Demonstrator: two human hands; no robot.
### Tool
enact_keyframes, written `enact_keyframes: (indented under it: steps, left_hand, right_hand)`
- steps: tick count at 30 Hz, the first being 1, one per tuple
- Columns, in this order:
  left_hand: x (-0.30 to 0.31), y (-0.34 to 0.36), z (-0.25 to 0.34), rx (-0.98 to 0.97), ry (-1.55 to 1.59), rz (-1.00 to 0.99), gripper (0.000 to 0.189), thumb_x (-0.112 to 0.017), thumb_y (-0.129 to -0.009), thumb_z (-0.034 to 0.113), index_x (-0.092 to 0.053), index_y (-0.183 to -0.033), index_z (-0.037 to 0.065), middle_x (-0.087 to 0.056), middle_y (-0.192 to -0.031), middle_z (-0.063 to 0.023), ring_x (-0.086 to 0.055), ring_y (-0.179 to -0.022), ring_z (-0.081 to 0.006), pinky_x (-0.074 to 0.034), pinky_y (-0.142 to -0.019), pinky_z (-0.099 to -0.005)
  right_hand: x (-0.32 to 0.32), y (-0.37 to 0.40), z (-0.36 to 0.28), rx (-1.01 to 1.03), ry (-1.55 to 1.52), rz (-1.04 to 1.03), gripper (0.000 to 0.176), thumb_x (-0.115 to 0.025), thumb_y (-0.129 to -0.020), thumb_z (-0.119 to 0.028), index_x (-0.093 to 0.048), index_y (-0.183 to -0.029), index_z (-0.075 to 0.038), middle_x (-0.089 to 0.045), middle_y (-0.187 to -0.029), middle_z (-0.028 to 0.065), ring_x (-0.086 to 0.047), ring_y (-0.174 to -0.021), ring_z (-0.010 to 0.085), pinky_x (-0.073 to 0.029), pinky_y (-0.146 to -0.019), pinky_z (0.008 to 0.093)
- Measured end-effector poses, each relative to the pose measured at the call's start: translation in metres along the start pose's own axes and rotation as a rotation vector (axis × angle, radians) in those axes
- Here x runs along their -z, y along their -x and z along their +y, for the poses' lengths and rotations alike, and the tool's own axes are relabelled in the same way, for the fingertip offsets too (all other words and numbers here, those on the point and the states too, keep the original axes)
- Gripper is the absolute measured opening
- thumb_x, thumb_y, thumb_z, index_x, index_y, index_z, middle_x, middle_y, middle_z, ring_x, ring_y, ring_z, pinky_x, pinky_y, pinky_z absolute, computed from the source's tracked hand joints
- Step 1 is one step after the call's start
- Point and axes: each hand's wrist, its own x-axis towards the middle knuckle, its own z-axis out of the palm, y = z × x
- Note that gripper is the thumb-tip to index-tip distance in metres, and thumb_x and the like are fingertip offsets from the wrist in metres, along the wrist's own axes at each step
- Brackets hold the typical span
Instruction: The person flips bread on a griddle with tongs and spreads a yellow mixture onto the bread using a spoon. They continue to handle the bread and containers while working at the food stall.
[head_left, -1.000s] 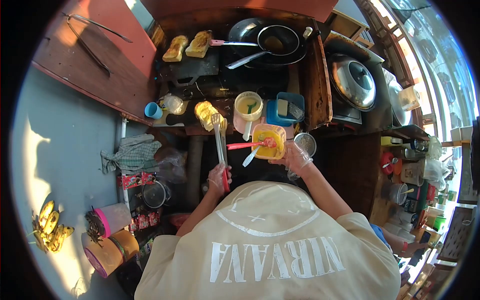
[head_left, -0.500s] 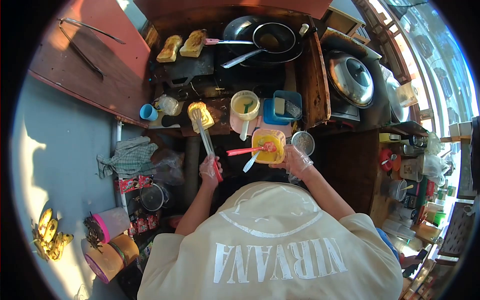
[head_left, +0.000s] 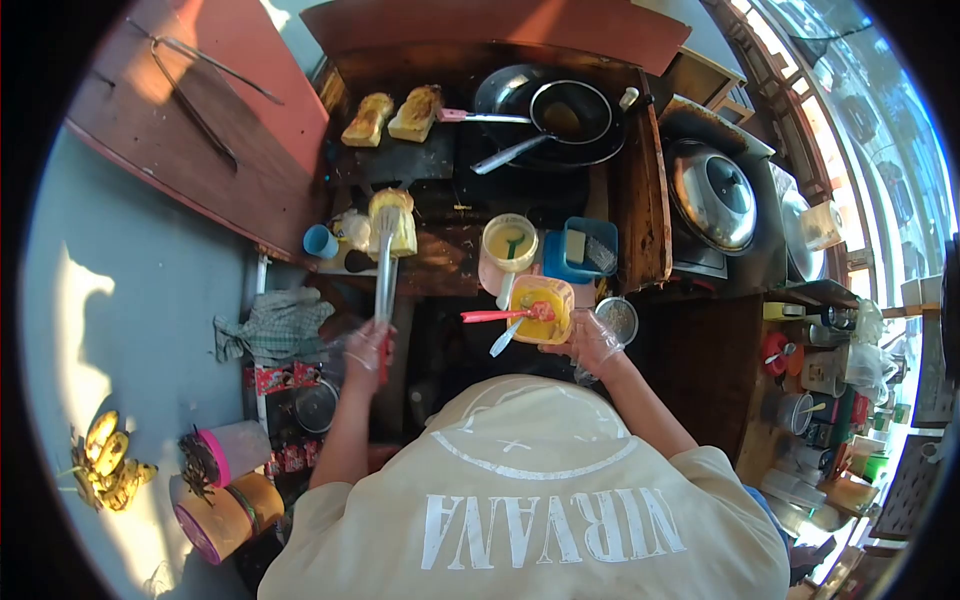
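My left hand [head_left: 362, 352], in a clear plastic glove, is closed around the red handles of metal tongs [head_left: 385, 285]. The tongs' tips are on a thick slice of bread [head_left: 405, 232], browned along its top, above the edge of the cooking counter. In my gloved right hand [head_left: 594, 342] is a square plastic tub [head_left: 568, 302] with yellow contents, gripped by its side. A red-handled utensil [head_left: 488, 316] and a light-blue-handled one [head_left: 503, 342] lean in the tub. Just beyond it stands a white handled pot [head_left: 497, 262] with a green utensil inside.
Two browned bread slices [head_left: 414, 118] lie on the dark griddle [head_left: 405, 162] at the back. Frying pans [head_left: 540, 148] sit beside them. A blue container [head_left: 560, 262], a blue cup [head_left: 320, 241] and a round metal sieve-like bowl [head_left: 620, 320] are nearby. A domed lid [head_left: 712, 195] stands at right.
My left hand has moved left and closer to me. The bread slice and tongs now stand more upright in view. My right hand keeps holding the tub; the whole view has shifted slightly.
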Motion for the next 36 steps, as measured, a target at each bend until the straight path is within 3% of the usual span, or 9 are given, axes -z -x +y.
enact_keyframes:
  steps: [6,8,9,11,14,20,27,33,36]
  left_hand:
    - [0.029,-0.09,0.145,-0.267,-0.677,0.038,0.026,-0.064,-0.095,0.022,-0.068,-0.115,0.007,-0.06,-0.068,-0.0034,-0.052,-0.054,-0.0104,-0.045,-0.048,-0.0266]
    - [0.023,-0.109,0.186,-0.747,-1.308,0.16,0.033,-0.062,-0.093,0.02,-0.065,-0.125,0.011,-0.062,-0.075,-0.0105,-0.058,-0.062,-0.0197,-0.052,-0.06,-0.035]
    - [0.026,-0.126,0.197,-0.751,-1.307,0.152,0.033,-0.062,-0.093,0.02,-0.065,-0.125,0.011,-0.062,-0.075,-0.0105,-0.058,-0.062,-0.0197,-0.052,-0.06,-0.035]
    - [0.035,-0.155,0.216,-1.125,-1.587,0.211,0.04,-0.061,-0.09,0.018,-0.061,-0.13,0.016,-0.063,-0.092,-0.012,-0.061,-0.077,-0.0264,-0.053,-0.072,-0.0412]
    - [0.034,-0.167,0.245,-1.226,-1.885,0.221,0.049,-0.061,-0.087,0.016,-0.056,-0.135,0.019,-0.061,-0.105,-0.0061,-0.061,-0.085,-0.0265,-0.053,-0.076,-0.0427]
    - [0.043,-0.179,0.272,-1.563,-2.038,0.215,0.053,-0.058,-0.082,0.013,-0.057,-0.135,0.018,-0.06,-0.104,-0.0016,-0.057,-0.082,-0.021,-0.05,-0.073,-0.0375]
    - [0.047,-0.156,0.289,-1.513,-2.172,0.318,0.052,-0.058,-0.082,0.013,-0.056,-0.134,0.017,-0.059,-0.106,-0.002,-0.057,-0.087,-0.0204,-0.048,-0.075,-0.0358]
    - [0.062,-0.102,0.284,-1.171,-2.228,0.499,0.054,-0.062,-0.081,0.016,-0.054,-0.135,0.015,-0.058,-0.106,-0.0049,-0.057,-0.094,-0.0235,-0.048,-0.082,-0.0396]
    - [0.065,-0.049,0.264,-0.818,-1.901,0.636,0.058,-0.069,-0.077,0.016,-0.055,-0.132,0.008,-0.064,-0.103,-0.0094,-0.062,-0.091,-0.0281,-0.051,-0.081,-0.0429]
  right_hand:
    - [-0.019,-0.017,0.0,0.037,-0.014,0.02,0.047,-0.045,-0.098,-0.023,-0.041,-0.129,0.012,-0.057,-0.124,0.025,-0.063,-0.11,0.0369,-0.057,-0.092,0.0471]
    - [-0.027,-0.021,-0.001,0.036,-0.027,0.025,0.047,-0.045,-0.098,-0.023,-0.04,-0.13,0.011,-0.056,-0.124,0.025,-0.063,-0.111,0.0368,-0.057,-0.092,0.0472]
    - [-0.033,-0.022,-0.002,0.043,-0.035,0.045,0.047,-0.045,-0.098,-0.023,-0.04,-0.13,0.011,-0.055,-0.126,0.0253,-0.062,-0.113,0.0369,-0.056,-0.093,0.048]
    - [-0.04,-0.026,-0.001,0.051,-0.043,0.071,0.047,-0.046,-0.098,-0.022,-0.04,-0.131,0.011,-0.054,-0.127,0.0255,-0.061,-0.115,0.0369,-0.056,-0.094,0.0487]
    - [-0.042,-0.034,0.001,0.055,-0.094,0.084,0.046,-0.046,-0.097,-0.021,-0.04,-0.13,0.011,-0.052,-0.129,0.0259,-0.058,-0.118,0.0372,-0.054,-0.096,0.0503]
    - [-0.054,-0.044,0.0,0.091,-0.137,0.117,0.044,-0.046,-0.097,-0.021,-0.041,-0.128,0.009,-0.053,-0.13,0.0266,-0.058,-0.118,0.0385,-0.054,-0.096,0.0514]
    - [-0.062,-0.065,-0.007,0.048,-0.138,0.099,0.045,-0.046,-0.098,-0.023,-0.041,-0.13,0.007,-0.054,-0.13,0.0251,-0.061,-0.116,0.0385,-0.056,-0.094,0.051]
    - [-0.062,-0.087,-0.011,0.053,-0.094,0.012,0.035,-0.047,-0.098,-0.022,-0.046,-0.125,0.0,-0.055,-0.129,0.0218,-0.061,-0.115,0.0384,-0.057,-0.09,0.0519]
    - [-0.047,-0.094,-0.005,0.08,-0.065,-0.011,0.028,-0.048,-0.098,-0.02,-0.048,-0.121,-0.003,-0.056,-0.124,0.02,-0.062,-0.11,0.0378,-0.058,-0.089,0.0515]
